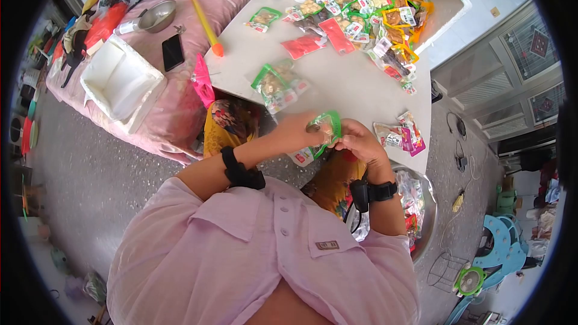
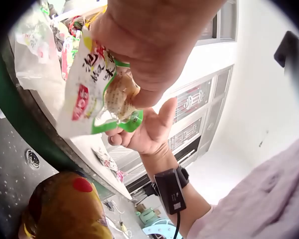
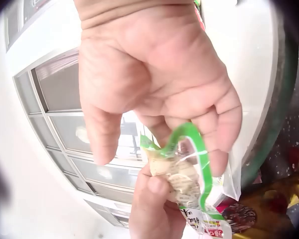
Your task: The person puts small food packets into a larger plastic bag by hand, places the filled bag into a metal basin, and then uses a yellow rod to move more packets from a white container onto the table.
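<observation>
My left hand (image 1: 296, 131) pinches a clear snack packet with a green border (image 1: 329, 125), thumb on its front in the left wrist view. Pale, lumpy food (image 3: 177, 177) shows through the film, and a white printed label (image 2: 84, 92) covers the other end. Against the far side of the packet is my right hand (image 3: 157, 82), its thumb standing apart and its fingers partly behind the green edge. Both hands are over my lap at the table's near edge. Another green-bordered packet (image 1: 278, 86) lies on the table just beyond them.
On the white table (image 1: 241, 63) several mixed packets (image 1: 361, 9) spill from a white foam box (image 1: 448, 15). Pink-and-white packets (image 1: 402, 135) lie by the right edge. A metal basin (image 1: 428, 216) with packets stands below right. A bed (image 1: 174, 105) holds a foam tray (image 1: 117, 75) and phone (image 1: 173, 52).
</observation>
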A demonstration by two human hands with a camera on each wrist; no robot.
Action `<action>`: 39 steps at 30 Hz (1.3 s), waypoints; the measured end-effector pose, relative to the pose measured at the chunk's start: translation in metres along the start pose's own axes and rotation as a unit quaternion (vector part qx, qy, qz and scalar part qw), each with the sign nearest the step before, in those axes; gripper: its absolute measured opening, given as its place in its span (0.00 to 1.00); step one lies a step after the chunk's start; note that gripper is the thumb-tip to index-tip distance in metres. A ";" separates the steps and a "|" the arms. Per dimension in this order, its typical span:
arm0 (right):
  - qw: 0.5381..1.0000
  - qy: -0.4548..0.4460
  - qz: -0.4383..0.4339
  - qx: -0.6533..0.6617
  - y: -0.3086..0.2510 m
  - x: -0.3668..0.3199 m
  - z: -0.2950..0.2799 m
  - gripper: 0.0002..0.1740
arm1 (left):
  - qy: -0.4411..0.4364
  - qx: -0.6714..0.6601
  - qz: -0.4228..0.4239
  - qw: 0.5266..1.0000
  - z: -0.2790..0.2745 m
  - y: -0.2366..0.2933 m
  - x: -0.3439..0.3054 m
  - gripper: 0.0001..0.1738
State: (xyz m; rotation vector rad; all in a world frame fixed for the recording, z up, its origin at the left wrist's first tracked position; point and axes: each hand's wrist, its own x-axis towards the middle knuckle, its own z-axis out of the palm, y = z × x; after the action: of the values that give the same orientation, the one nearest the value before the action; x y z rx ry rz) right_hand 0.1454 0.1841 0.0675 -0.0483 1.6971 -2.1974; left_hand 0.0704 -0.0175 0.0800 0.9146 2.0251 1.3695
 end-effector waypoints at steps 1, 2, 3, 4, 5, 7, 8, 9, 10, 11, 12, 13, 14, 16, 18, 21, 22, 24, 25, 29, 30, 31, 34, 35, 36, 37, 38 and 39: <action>1.000 0.028 -0.011 0.007 0.009 -0.002 -0.002 0.25 | 0.000 -0.080 -0.010 0.997 0.004 -0.008 0.002 0.18; 0.996 0.036 -0.041 0.072 0.022 -0.002 -0.002 0.24 | 0.000 -0.160 -0.020 0.987 0.007 -0.014 0.004 0.17; 0.987 0.045 -0.071 0.138 0.038 -0.002 -0.001 0.24 | 0.005 -0.225 -0.039 0.974 0.009 -0.016 0.006 0.15; 0.973 0.053 -0.100 0.202 0.049 -0.001 0.004 0.23 | 0.011 -0.288 -0.058 0.956 0.011 -0.017 0.008 0.14; 0.968 0.083 -0.113 0.209 0.056 -0.001 0.012 0.22 | 0.016 -0.351 -0.077 0.933 0.013 -0.019 0.010 0.12; 0.954 0.141 -0.139 0.223 0.071 -0.001 0.032 0.21 | 0.000 -0.466 -0.047 0.883 0.020 -0.031 0.016 0.12; 0.953 0.161 -0.123 0.225 0.081 -0.002 0.035 0.27 | -0.007 -0.522 -0.032 0.852 0.023 -0.036 0.018 0.12; 0.948 0.145 -0.124 0.253 0.079 -0.003 0.042 0.29 | -0.018 -0.549 -0.027 0.835 0.023 -0.035 0.018 0.12; 0.942 0.131 -0.124 0.282 0.074 -0.006 0.051 0.32 | -0.029 -0.577 -0.024 0.816 0.024 -0.033 0.017 0.13; 0.935 0.116 -0.125 0.310 0.071 -0.009 0.055 0.34 | -0.041 -0.603 -0.020 0.796 0.024 -0.032 0.017 0.13; 0.931 0.094 -0.109 0.336 0.072 -0.012 0.050 0.38 | -0.042 -0.608 -0.024 0.793 0.025 -0.032 0.017 0.14; 0.933 0.100 -0.117 0.326 0.073 -0.013 0.050 0.38 | -0.042 -0.613 -0.027 0.789 0.024 -0.032 0.018 0.16; 0.935 0.105 -0.123 0.316 0.073 -0.013 0.051 0.37 | -0.041 -0.617 -0.029 0.785 0.024 -0.033 0.019 0.17; 0.938 0.147 -0.119 0.290 0.066 -0.014 0.059 0.29 | -0.067 -0.594 -0.036 0.801 0.022 -0.036 0.019 0.18; 0.933 0.174 -0.112 0.293 0.068 -0.008 0.055 0.23 | -0.064 -0.580 -0.053 0.810 0.025 -0.036 0.018 0.19; 0.911 0.266 -0.106 0.297 0.073 -0.005 0.053 0.18 | -0.023 -0.568 -0.079 0.819 0.032 -0.034 0.015 0.19; 0.899 0.303 -0.105 0.297 0.073 -0.003 0.053 0.16 | -0.013 -0.560 -0.076 0.825 0.031 -0.033 0.015 0.19; 0.902 0.326 -0.122 0.257 0.066 -0.007 0.053 0.14 | 0.029 -0.449 -0.060 0.891 0.028 -0.040 0.015 0.18; 0.902 0.337 -0.130 0.236 0.063 -0.010 0.052 0.13 | 0.062 -0.339 -0.045 0.938 0.025 -0.052 0.018 0.17; 0.883 0.409 -0.099 0.209 0.072 -0.018 0.032 0.13 | 0.226 0.183 0.135 0.947 0.001 -0.060 0.021 0.18; 0.878 0.414 -0.100 0.220 0.071 -0.018 0.031 0.13 | 0.225 0.249 0.145 0.931 -0.001 -0.061 0.022 0.19; 0.879 0.410 -0.103 0.218 0.073 -0.018 0.030 0.12 | 0.223 0.313 0.154 0.910 -0.003 -0.062 0.023 0.19; 0.879 0.410 -0.104 0.220 0.081 -0.015 0.025 0.12 | 0.223 0.419 0.172 0.863 -0.001 -0.070 0.023 0.18; 0.875 0.418 -0.102 0.224 0.084 -0.013 0.026 0.11 | 0.223 0.440 0.178 0.851 0.000 -0.074 0.024 0.16; 0.870 0.426 -0.098 0.229 0.083 -0.010 0.029 0.11 | 0.214 0.446 0.177 0.851 0.002 -0.078 0.025 0.15; 0.868 0.429 -0.090 0.233 0.081 -0.008 0.033 0.11 | 0.205 0.452 0.175 0.850 0.003 -0.083 0.026 0.13; 0.866 0.432 -0.083 0.237 0.077 -0.006 0.038 0.11 | 0.197 0.458 0.172 0.849 0.003 -0.087 0.028 0.11; 0.864 0.435 -0.075 0.242 0.074 -0.005 0.040 0.11 | 0.187 0.444 0.161 0.861 0.002 -0.088 0.028 0.10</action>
State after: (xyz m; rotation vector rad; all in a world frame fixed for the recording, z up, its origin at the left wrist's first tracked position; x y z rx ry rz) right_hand 0.1792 0.1323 0.0098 1.1290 1.4335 -2.9396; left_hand 0.0333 -0.0171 -0.0044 1.5065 3.0007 0.7254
